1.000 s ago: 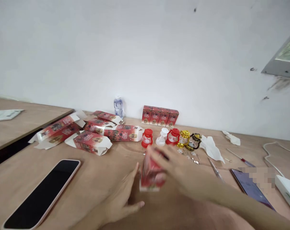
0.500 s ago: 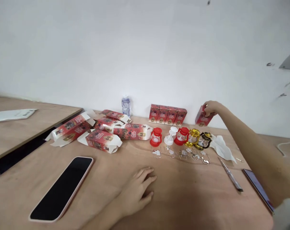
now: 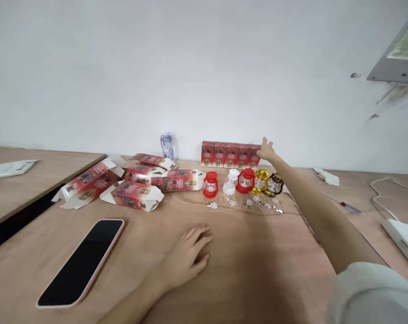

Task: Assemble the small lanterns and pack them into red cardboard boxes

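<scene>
My left hand (image 3: 187, 257) lies on the table with its fingers spread, holding nothing. My right hand (image 3: 266, 150) reaches to the wall with fingers apart, touching the right end of a row of small red boxes (image 3: 226, 154). The endmost red box (image 3: 254, 156) stands against its neighbour, partly behind that hand. In front of the row stand miniature lanterns: a red lantern (image 3: 210, 185), a white one (image 3: 230, 182), another red one (image 3: 246, 181), a gold one (image 3: 260, 182) and a black one (image 3: 274, 185). Small wire and metal parts (image 3: 249, 204) lie before them.
Several opened red cartons (image 3: 136, 194) lie at the left, with a water bottle (image 3: 167, 146) behind. A smartphone (image 3: 82, 263) rests at front left. A screwdriver (image 3: 347, 205), crumpled tissue (image 3: 328, 177) and white device with cable (image 3: 402, 238) are at the right.
The red box in my right hand has moved left to the end of the row, and the fingers have spread. My left hand stays on the table. The view has shifted slightly right.
</scene>
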Action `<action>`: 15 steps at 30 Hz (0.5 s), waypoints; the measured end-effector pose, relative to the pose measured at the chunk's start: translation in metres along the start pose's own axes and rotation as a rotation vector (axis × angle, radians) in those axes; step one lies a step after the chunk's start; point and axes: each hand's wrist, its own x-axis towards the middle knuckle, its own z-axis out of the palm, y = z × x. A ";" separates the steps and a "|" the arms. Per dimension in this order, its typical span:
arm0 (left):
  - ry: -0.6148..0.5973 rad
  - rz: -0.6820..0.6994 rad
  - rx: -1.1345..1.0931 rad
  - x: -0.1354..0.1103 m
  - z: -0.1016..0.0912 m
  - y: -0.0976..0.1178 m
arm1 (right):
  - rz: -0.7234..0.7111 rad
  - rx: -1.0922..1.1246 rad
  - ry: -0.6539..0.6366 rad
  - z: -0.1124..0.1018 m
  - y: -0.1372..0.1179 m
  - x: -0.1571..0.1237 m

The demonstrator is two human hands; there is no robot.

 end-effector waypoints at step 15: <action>0.199 -0.224 -0.443 0.018 0.001 -0.009 | -0.771 -0.222 -0.013 0.071 -0.078 -0.185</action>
